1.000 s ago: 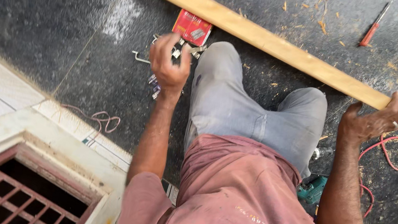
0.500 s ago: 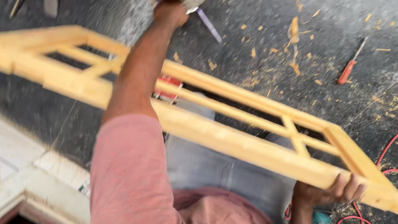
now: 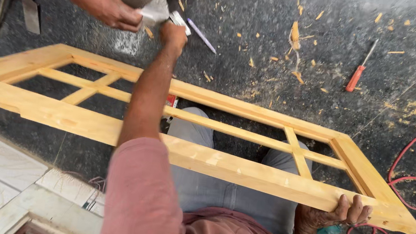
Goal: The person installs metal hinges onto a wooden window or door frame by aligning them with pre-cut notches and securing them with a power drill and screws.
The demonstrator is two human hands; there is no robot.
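While the frame lies across the lap: both hands are busy.
Left hand (image 3: 173, 32): raised, closed on a small grey piece (image 3: 154, 12) met by another person's hand (image 3: 110, 12).
Right hand (image 3: 336, 216): gripping the frame's near rail.
Wooden frame (image 3: 213, 160): pale, multi-paned, unfinished.
Change: left hand lower than half a second ago.
Long axis: left to right, right end nearer.
Floor (image 3: 261, 28): dark, shavings, red screwdriver (image 3: 355, 77).
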